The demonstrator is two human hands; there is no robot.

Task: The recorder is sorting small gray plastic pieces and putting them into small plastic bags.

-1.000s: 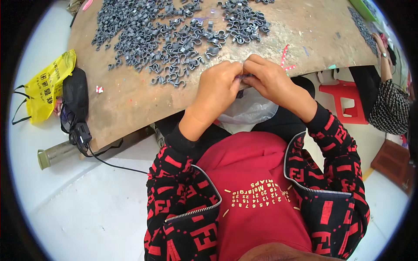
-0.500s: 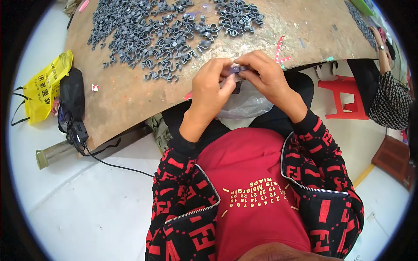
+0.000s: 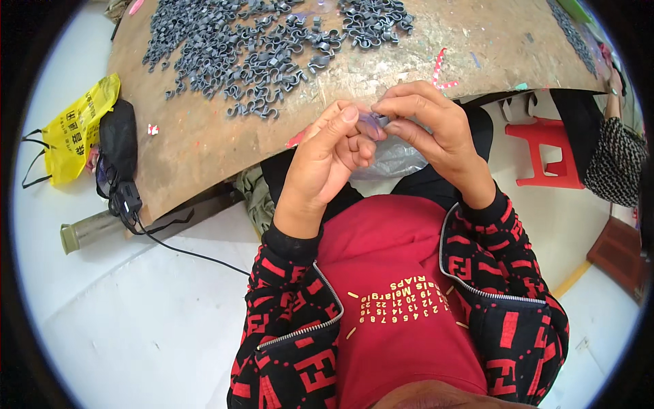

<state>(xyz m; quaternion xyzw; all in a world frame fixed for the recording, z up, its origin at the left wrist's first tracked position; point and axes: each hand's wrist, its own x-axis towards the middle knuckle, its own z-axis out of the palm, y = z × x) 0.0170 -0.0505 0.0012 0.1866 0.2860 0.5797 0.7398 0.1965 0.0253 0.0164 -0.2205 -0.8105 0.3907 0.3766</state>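
Observation:
Both my hands meet just off the table's near edge. My left hand (image 3: 330, 146) is turned palm toward me, its fingers curled around a translucent purple piece (image 3: 370, 127), perhaps a strip of plastic film. My right hand (image 3: 432, 123) pinches at the far end of that piece, thumb and forefinger close together. Something small and dark shows at those fingertips, too hidden to name. Farther off on the table, a wide heap of small grey plastic clips (image 3: 225, 58) spreads to the left. Its nearest clips (image 3: 253, 107) lie just beyond my left hand.
Below my hands, a clear plastic bag (image 3: 392, 162) sits between my legs. A worn brown table (image 3: 204, 146) curves around in front. To the left are a yellow bag (image 3: 78, 129) and a black cable (image 3: 197, 259). At right stand a red stool (image 3: 545, 153) and another person's arm (image 3: 613, 102).
My left hand has rolled over, showing its palm and thumb, and more of the purple piece shows. My right hand has moved slightly right. The view has shifted a little.

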